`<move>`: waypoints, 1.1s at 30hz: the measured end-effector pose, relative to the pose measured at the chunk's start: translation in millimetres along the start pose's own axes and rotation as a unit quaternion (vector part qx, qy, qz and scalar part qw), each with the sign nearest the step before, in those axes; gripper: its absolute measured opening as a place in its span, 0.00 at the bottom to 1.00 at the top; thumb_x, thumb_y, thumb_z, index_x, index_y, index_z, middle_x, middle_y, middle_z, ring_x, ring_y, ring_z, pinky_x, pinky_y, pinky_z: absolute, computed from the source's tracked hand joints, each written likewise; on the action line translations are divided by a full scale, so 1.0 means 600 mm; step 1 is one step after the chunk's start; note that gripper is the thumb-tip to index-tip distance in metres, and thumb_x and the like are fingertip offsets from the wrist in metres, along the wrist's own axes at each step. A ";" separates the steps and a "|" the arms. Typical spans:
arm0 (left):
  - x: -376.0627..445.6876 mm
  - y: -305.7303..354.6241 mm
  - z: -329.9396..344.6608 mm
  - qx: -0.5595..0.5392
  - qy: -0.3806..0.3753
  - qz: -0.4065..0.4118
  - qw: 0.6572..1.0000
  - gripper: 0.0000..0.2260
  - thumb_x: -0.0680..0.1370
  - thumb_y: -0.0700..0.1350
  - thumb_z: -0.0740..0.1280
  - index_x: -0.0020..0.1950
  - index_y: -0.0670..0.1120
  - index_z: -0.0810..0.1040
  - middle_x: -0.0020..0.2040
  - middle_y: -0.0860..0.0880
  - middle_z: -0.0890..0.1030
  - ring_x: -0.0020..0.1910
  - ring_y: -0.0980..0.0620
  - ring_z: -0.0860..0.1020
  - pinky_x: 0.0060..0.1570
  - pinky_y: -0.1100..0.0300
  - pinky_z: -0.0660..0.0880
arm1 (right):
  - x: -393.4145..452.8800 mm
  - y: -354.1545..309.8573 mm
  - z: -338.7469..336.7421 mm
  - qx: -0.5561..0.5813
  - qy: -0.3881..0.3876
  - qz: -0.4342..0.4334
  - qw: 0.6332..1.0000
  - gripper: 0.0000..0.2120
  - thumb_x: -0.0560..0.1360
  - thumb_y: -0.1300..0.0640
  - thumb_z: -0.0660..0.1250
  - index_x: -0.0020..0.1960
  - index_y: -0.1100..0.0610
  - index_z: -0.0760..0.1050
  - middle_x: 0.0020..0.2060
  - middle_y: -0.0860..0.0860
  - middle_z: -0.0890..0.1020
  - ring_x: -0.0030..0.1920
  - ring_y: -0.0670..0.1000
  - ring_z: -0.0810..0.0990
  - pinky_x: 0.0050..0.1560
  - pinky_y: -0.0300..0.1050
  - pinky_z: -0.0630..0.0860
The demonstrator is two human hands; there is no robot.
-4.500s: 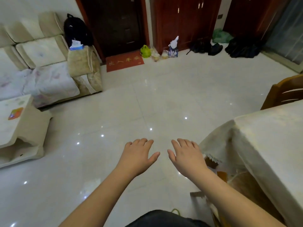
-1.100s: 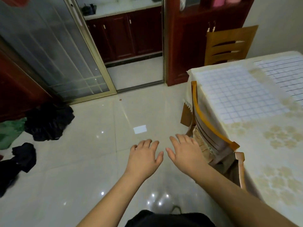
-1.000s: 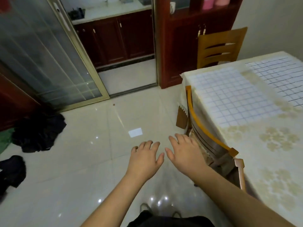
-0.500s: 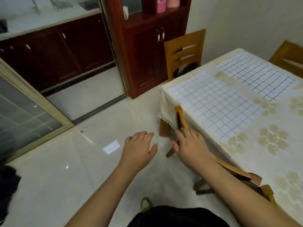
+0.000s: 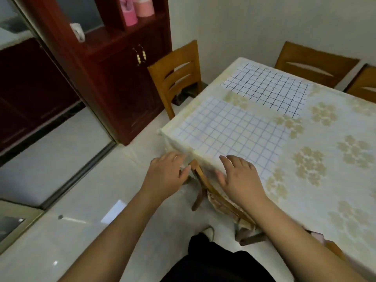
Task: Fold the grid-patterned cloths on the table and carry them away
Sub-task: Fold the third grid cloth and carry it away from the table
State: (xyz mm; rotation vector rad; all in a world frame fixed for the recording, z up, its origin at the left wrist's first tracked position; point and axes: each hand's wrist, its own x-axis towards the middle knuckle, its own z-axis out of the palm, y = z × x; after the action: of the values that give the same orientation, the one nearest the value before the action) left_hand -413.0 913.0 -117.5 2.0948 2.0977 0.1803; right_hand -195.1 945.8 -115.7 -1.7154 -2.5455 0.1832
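Single head view, angled down over table [image 5: 335,169] corner, near both hands.

dim, even indoor light; soft shadows. bright glare patch on floor tiles [image 5: 114,208] at 7 o'clock. wide-angle bending toward edges. slight motion blur on left hand [image 5: 165,176].
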 end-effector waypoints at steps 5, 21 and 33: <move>0.114 -0.002 0.003 -0.001 -0.040 0.049 0.998 0.20 0.81 0.55 0.55 0.72 0.51 0.68 0.67 0.50 0.74 0.64 0.50 0.72 0.60 0.51 0.71 | 0.100 0.054 0.008 0.004 -0.023 0.049 0.999 0.24 0.81 0.44 0.52 0.74 0.54 0.64 0.70 0.53 0.70 0.69 0.55 0.68 0.67 0.52 0.63; 0.393 -0.018 0.107 -0.014 -0.155 0.139 0.978 0.20 0.82 0.56 0.55 0.73 0.53 0.67 0.71 0.53 0.71 0.67 0.52 0.70 0.63 0.54 0.68 | 0.223 0.094 0.111 0.038 -0.156 0.126 0.979 0.26 0.81 0.44 0.53 0.76 0.54 0.59 0.72 0.53 0.67 0.70 0.55 0.66 0.69 0.51 0.63; 0.512 -0.116 0.174 -0.037 -0.206 0.168 0.963 0.22 0.82 0.52 0.56 0.76 0.51 0.63 0.76 0.49 0.62 0.73 0.48 0.63 0.68 0.51 0.66 | 0.311 0.043 0.195 0.084 -0.133 0.215 0.964 0.32 0.75 0.42 0.46 0.71 0.58 0.69 0.68 0.56 0.74 0.66 0.57 0.73 0.63 0.53 0.71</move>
State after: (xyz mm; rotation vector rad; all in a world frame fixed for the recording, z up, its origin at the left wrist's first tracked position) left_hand -458.9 1216.1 -244.6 2.1970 1.4761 -0.1255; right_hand -255.8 1121.4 -237.3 -2.2773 -2.1889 0.6732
